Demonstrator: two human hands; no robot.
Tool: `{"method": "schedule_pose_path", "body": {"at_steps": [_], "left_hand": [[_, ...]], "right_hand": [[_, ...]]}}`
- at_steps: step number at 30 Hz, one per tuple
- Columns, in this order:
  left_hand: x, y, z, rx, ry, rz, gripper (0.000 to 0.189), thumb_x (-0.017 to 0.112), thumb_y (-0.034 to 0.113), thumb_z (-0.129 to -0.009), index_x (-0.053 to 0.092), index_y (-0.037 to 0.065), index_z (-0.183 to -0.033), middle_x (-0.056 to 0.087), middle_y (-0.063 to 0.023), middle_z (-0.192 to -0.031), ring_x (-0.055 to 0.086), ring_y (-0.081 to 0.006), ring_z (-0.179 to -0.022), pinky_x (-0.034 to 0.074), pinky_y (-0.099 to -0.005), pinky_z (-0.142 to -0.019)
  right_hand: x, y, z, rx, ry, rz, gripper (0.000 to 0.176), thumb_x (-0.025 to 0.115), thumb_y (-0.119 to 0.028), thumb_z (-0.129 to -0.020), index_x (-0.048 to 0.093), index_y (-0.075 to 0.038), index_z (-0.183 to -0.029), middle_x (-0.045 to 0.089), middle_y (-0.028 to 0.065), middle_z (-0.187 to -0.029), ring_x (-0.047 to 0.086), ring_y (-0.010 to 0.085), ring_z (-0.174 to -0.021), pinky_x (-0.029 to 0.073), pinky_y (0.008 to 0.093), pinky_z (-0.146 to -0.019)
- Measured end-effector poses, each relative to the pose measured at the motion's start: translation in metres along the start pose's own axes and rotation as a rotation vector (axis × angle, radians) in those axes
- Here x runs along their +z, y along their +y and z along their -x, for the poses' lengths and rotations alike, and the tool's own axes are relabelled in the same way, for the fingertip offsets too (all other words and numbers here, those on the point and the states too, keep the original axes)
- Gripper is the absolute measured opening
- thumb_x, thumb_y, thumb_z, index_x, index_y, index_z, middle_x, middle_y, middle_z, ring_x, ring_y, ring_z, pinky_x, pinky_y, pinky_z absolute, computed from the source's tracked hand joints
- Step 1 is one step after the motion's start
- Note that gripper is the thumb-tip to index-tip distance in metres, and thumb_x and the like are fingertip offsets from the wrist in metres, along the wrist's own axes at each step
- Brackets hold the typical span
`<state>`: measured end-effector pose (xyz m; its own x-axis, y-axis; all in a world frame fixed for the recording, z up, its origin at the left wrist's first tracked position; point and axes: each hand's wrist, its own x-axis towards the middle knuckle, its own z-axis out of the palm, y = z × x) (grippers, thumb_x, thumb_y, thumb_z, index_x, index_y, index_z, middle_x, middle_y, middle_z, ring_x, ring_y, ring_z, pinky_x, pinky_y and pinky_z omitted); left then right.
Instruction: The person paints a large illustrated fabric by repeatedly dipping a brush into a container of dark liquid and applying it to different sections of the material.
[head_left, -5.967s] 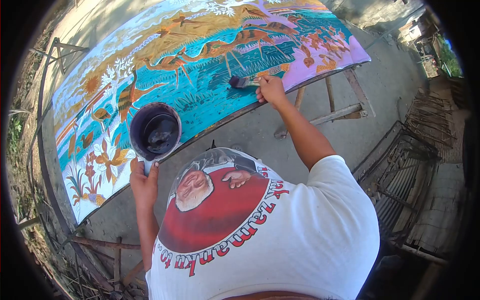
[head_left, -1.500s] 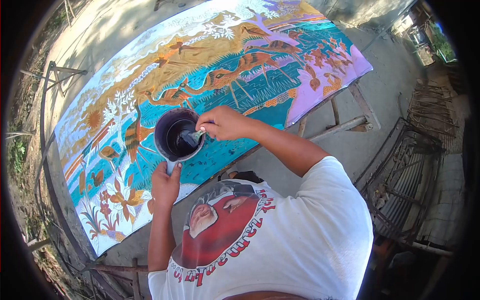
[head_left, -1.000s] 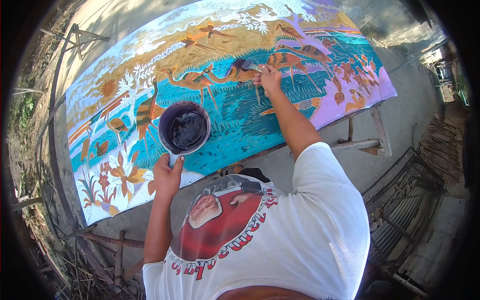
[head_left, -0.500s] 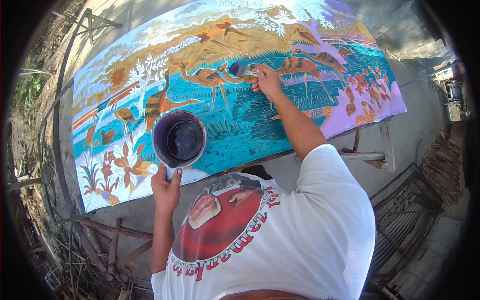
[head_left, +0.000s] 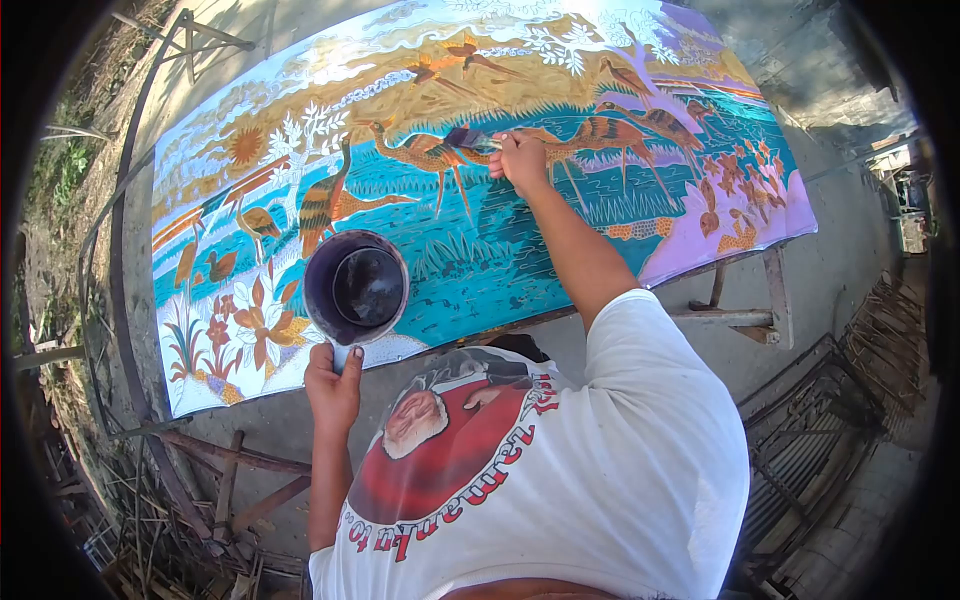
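My left hand (head_left: pixel 333 385) is closed round the handle of a round dipper (head_left: pixel 318 262) with dark liquid in it, held over the lower left of a painted cloth (head_left: pixel 460 300). In my right hand (head_left: pixel 520 162) is a paintbrush (head_left: pixel 470 139), its dark, wide bristles pointing left. The bristles overlap the long-necked orange birds near the cloth's middle. The cloth carries teal water, brown hills, white trees and flowers, and a lilac patch at the right.
Wooden supports (head_left: pixel 770 300) show beneath the cloth's right edge. A dark metal frame (head_left: pixel 815 400) and piled sticks (head_left: pixel 885 335) lie at the right. Wooden bars (head_left: pixel 235 485) stand at the lower left, and a dark pole (head_left: pixel 116 260) curves along the left side.
My right hand has moved slightly left and down with the paintbrush, across the birds. The dipper stays nearly where it was, in my left hand. The view has shifted a little.
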<state>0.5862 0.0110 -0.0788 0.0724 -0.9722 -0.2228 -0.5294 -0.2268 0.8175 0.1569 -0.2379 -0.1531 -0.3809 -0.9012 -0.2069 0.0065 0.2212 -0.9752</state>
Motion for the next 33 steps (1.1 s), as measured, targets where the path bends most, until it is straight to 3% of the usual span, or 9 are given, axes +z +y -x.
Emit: {"method": "schedule_pose_path", "body": {"at_steps": [2,7,13,15,23,25,30,32,33], "left_hand": [[0.002,-0.006,0.004,0.015,0.014,-0.014,0.036,0.078,0.013,-0.092,0.045,0.000,-0.081,0.047,-0.0066,-0.082,0.039,-0.0142,-0.078,0.040,-0.0335,-0.068],[-0.001,0.011,0.008,0.140,0.021,0.077,0.026,0.075,0.008,-0.092,0.050,0.000,-0.087,0.044,-0.0058,-0.083,0.040,-0.0147,-0.079,0.040,-0.0310,-0.071],[-0.005,0.009,0.014,0.147,0.034,0.145,0.016,0.071,0.005,-0.093,0.058,-0.003,-0.097,0.048,-0.0037,-0.086,0.042,-0.0119,-0.083,0.040,-0.0281,-0.073],[-0.007,0.012,0.016,0.147,0.033,0.169,0.016,0.071,0.005,-0.093,0.058,-0.002,-0.097,0.049,-0.0032,-0.087,0.042,-0.0112,-0.083,0.040,-0.0277,-0.073],[-0.010,-0.004,0.002,0.015,-0.056,0.082,0.019,0.073,0.010,-0.095,0.058,-0.002,-0.093,0.050,-0.0033,-0.080,0.041,-0.0104,-0.076,0.041,-0.0287,-0.067],[-0.011,-0.001,0.001,0.058,-0.050,-0.001,0.022,0.075,0.014,-0.095,0.060,-0.003,-0.095,0.051,-0.0038,-0.074,0.043,-0.0108,-0.072,0.042,-0.0306,-0.065],[-0.006,0.026,-0.001,0.141,-0.034,-0.037,0.023,0.075,0.014,-0.093,0.063,-0.005,-0.098,0.061,-0.0085,-0.073,0.050,-0.0127,-0.069,0.045,-0.0337,-0.064],[-0.008,0.051,-0.004,0.186,-0.090,-0.009,0.024,0.075,0.016,-0.091,0.065,-0.005,-0.098,0.066,-0.0130,-0.073,0.056,-0.0169,-0.065,0.047,-0.0357,-0.064],[-0.006,0.049,-0.008,0.175,-0.082,-0.001,0.024,0.075,0.016,-0.091,0.065,-0.005,-0.098,0.066,-0.0130,-0.073,0.056,-0.0169,-0.065,0.047,-0.0357,-0.064]], "right_hand": [[-0.004,0.014,-0.018,-0.072,0.200,-0.076,0.029,0.050,-0.017,-0.109,0.066,0.003,-0.123,0.070,0.0128,-0.078,0.068,0.0190,-0.058,0.058,0.0318,-0.050],[0.008,-0.001,0.007,-0.042,0.080,0.000,0.029,0.054,-0.018,-0.106,0.070,0.001,-0.120,0.071,0.0119,-0.076,0.070,0.0175,-0.059,0.057,0.0315,-0.048],[-0.073,-0.011,0.028,-0.002,0.044,0.246,0.028,0.051,-0.018,-0.109,0.068,0.000,-0.123,0.069,0.0102,-0.076,0.068,0.0170,-0.058,0.059,0.0320,-0.050],[-0.084,0.002,0.018,-0.109,0.338,0.083,0.026,0.052,-0.017,-0.108,0.070,0.000,-0.117,0.070,0.0121,-0.075,0.066,0.0152,-0.056,0.056,0.0310,-0.047],[0.062,-0.003,0.009,0.081,0.043,-0.113,0.027,0.051,-0.018,-0.109,0.066,0.002,-0.121,0.070,0.0136,-0.078,0.069,0.0209,-0.058,0.060,0.0358,-0.051],[0.065,-0.018,0.014,0.019,-0.144,0.080,0.028,0.053,-0.019,-0.108,0.068,0.002,-0.120,0.070,0.0145,-0.079,0.069,0.0216,-0.058,0.059,0.0357,-0.050],[-0.031,-0.035,0.014,-0.371,0.074,0.993,0.028,0.053,-0.020,-0.106,0.075,-0.003,-0.106,0.073,0.0122,-0.071,0.070,0.0158,-0.056,0.056,0.0325,-0.052],[-0.051,-0.047,0.031,-0.771,0.247,1.131,0.026,0.056,-0.019,-0.105,0.076,-0.003,-0.107,0.071,0.0096,-0.070,0.066,0.0135,-0.053,0.053,0.0305,-0.051],[-0.049,-0.067,0.053,-0.778,0.232,1.136,0.026,0.056,-0.019,-0.105,0.076,-0.003,-0.107,0.071,0.0096,-0.070,0.066,0.0135,-0.053,0.053,0.0305,-0.051]]}}
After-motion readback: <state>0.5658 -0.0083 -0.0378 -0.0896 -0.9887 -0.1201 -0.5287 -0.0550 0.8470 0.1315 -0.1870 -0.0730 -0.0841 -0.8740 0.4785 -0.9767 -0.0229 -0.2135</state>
